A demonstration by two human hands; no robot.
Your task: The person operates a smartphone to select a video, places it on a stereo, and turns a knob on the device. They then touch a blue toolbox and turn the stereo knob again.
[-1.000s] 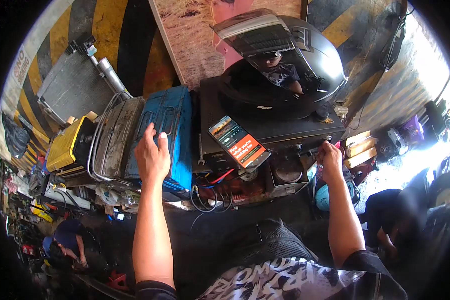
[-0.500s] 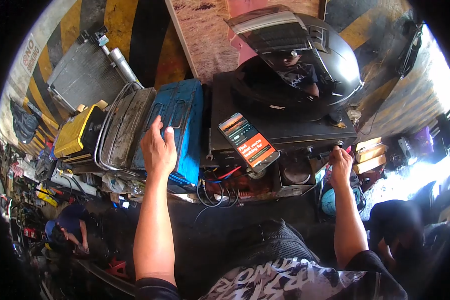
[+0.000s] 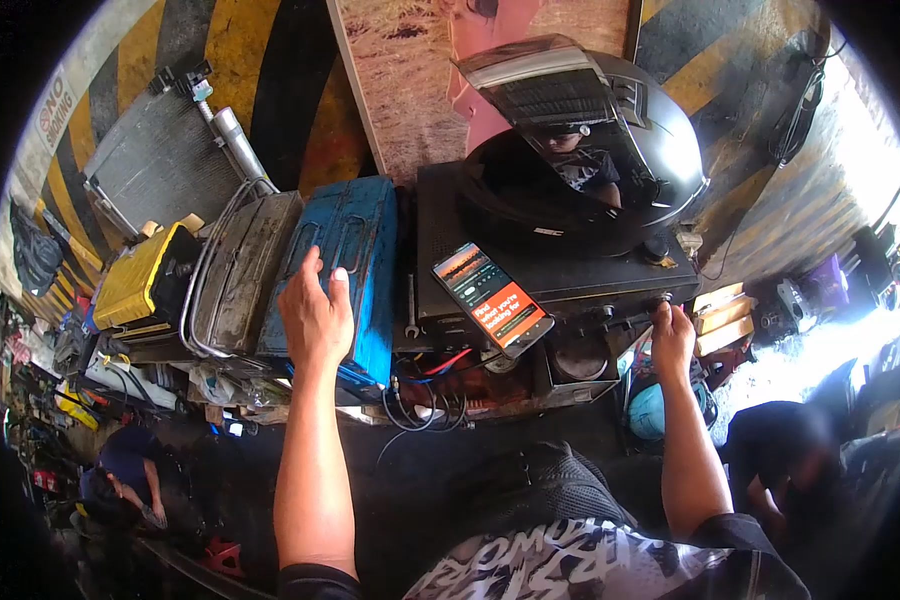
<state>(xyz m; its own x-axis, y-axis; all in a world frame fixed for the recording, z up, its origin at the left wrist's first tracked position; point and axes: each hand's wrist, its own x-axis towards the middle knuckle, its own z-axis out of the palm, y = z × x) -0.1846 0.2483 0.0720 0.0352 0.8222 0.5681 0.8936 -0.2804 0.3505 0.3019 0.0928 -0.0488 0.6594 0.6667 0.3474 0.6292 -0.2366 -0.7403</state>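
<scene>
My left hand [image 3: 316, 310] hovers over the front part of a blue metal toolbox [image 3: 375, 250], fingers apart and nothing in them. On the right, the fingers of my right hand [image 3: 673, 330] are closed at a small knob [image 3: 665, 298] on the front of a black metal unit [image 3: 440, 215]. A phone [image 3: 492, 300] with a lit orange and dark screen lies tilted over the unit's front edge, between my hands. Behind it, a black helmet [image 3: 660, 130] with a raised visor rests on top of the unit.
Left of the blue toolbox stand a grey metal box [image 3: 245, 270] and a yellow case [image 3: 140, 275]. Cables [image 3: 425, 415] hang below the unit. One person [image 3: 130, 470] crouches at lower left, another [image 3: 785, 450] at lower right.
The view has shifted, so the boxes, unit and phone sit lower and slightly left. My right hand remains at the knob, its fingers seen from a slightly different angle. My left hand stays open.
</scene>
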